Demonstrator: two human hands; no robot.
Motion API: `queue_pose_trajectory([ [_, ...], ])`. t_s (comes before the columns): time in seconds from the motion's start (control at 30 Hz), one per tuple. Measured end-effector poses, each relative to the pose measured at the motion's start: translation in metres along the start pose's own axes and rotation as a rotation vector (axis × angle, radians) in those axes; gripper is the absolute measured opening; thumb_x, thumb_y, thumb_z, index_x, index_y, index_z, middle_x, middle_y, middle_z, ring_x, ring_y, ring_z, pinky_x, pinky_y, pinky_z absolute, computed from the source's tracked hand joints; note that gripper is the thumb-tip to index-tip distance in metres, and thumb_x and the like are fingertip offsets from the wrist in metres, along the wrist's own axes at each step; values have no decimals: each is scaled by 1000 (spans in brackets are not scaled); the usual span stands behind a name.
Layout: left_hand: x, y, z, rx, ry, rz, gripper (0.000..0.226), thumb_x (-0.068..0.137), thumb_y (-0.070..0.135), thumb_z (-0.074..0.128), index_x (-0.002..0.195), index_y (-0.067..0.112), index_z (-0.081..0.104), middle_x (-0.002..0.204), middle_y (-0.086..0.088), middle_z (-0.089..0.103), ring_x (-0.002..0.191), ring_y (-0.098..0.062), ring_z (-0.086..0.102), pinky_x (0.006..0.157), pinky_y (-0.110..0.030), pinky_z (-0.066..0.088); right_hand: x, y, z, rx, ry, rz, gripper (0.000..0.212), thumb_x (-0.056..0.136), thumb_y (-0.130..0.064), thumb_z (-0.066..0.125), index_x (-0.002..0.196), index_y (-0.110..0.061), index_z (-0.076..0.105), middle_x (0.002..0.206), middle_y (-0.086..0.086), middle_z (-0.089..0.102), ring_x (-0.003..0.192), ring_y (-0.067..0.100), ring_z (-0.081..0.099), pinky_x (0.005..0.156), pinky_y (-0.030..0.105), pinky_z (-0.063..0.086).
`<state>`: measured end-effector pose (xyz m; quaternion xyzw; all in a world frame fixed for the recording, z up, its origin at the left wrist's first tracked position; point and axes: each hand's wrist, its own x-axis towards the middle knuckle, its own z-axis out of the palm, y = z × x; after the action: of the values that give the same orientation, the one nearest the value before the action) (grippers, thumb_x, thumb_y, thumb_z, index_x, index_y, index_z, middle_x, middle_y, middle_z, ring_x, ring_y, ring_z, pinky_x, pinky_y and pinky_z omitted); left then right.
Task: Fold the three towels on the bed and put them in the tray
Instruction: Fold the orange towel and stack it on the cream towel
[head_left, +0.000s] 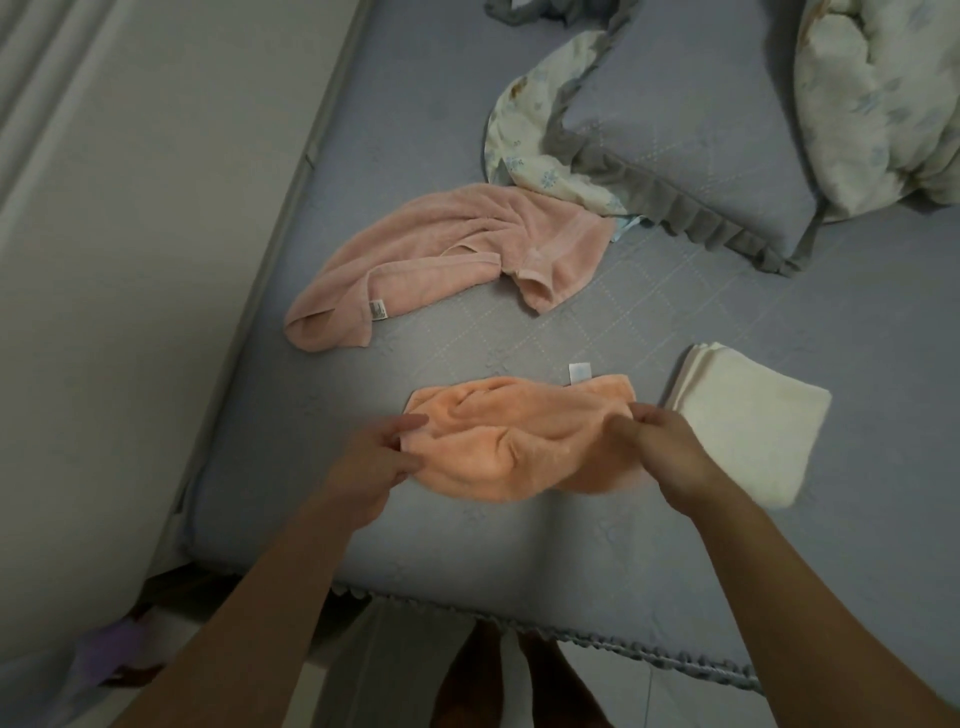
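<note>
An orange towel (519, 441) lies crumpled on the grey bed (467, 545) just in front of me, a white tag at its far edge. My left hand (374, 462) pinches its left end and my right hand (660, 447) pinches its right end. A pink towel (447, 254) lies unfolded and rumpled farther back on the left. To the right of the orange towel sits a white towel (753, 421), folded into a neat stack. No tray is in view.
A grey frilled pillow (691, 130) and a floral duvet (878, 98) fill the bed's back right. A pale wall (130, 260) runs along the bed's left side. The bed's near edge (571, 639) lies just below my arms, with my feet on the floor beneath.
</note>
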<state>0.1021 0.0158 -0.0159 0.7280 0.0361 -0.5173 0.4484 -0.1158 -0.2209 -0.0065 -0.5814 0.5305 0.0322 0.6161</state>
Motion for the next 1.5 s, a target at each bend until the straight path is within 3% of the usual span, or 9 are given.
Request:
queue_pose_trajectory([
  [0.13, -9, 40, -11, 198, 216, 207, 47, 81, -21, 52, 124, -4, 60, 72, -1, 51, 49, -1, 48, 42, -5, 36, -5, -46, -15, 185, 115, -169, 16, 84, -6, 56, 80, -6, 72, 77, 11, 69, 75, 22, 61, 74, 37, 48],
  [0.3, -35, 122, -54, 306, 451, 561, 32, 84, 2, 67, 116, 3, 68, 85, -9, 66, 61, 4, 58, 54, -3, 43, -22, -116, -49, 300, 248, -309, 14, 74, -12, 61, 65, -17, 69, 75, 10, 53, 77, 23, 47, 75, 38, 40],
  [0.5, -85, 175, -63, 245, 572, 792, 25, 77, 19, 67, 101, 14, 71, 85, -8, 66, 81, -17, 58, 79, -34, 48, -58, -169, -67, 447, 250, -506, 12, 64, -12, 57, 64, -16, 67, 77, 12, 54, 74, 22, 55, 67, 26, 53],
  [0.7, -119, 102, -37, 282, 648, 619, 6, 78, 26, 69, 76, 21, 66, 61, 7, 57, 54, -3, 46, 55, -21, 40, -61, -109, -79, 276, 279, -431, 16, 70, -24, 58, 70, -8, 59, 73, 11, 43, 71, 21, 42, 67, 37, 39],
  [0.93, -89, -105, 6, 414, 519, 101, 8, 86, 6, 67, 80, 7, 64, 81, -17, 65, 88, -29, 61, 75, -39, 41, -62, 79, -66, -207, 94, -159, 47, 92, -18, 61, 46, -20, 55, 47, -11, 53, 48, 1, 44, 54, 24, 36],
  [1.03, -77, -182, 21, 490, 295, -175, 13, 80, 9, 72, 82, 21, 68, 91, -10, 71, 96, -28, 65, 81, -31, 44, -52, 155, -51, -403, -93, 178, 31, 96, -30, 57, 69, -20, 69, 67, -6, 68, 62, 7, 57, 61, 28, 39],
  [1.13, -58, -206, 28, 580, 174, -250, 16, 84, 12, 67, 98, 18, 68, 101, -7, 70, 102, -26, 64, 80, -28, 45, -41, 195, -37, -587, -210, 340, 33, 99, -30, 49, 100, -7, 72, 107, 14, 71, 97, 27, 65, 79, 32, 44],
  [1.27, -13, -164, 39, 444, 311, -115, 42, 90, 5, 58, 131, 7, 51, 125, -16, 54, 116, -36, 54, 99, -45, 45, -18, 175, -23, -630, -68, 135, 34, 98, -28, 50, 125, -12, 63, 131, 13, 63, 118, 32, 59, 97, 33, 42],
  [1.5, 98, -81, 28, 248, 561, 5, 63, 87, 11, 68, 141, 2, 38, 139, -23, 50, 124, -39, 52, 98, -42, 47, 66, 97, 10, -471, 70, -227, 37, 97, -40, 49, 121, -13, 57, 107, 3, 63, 91, 17, 55, 79, 30, 39],
])
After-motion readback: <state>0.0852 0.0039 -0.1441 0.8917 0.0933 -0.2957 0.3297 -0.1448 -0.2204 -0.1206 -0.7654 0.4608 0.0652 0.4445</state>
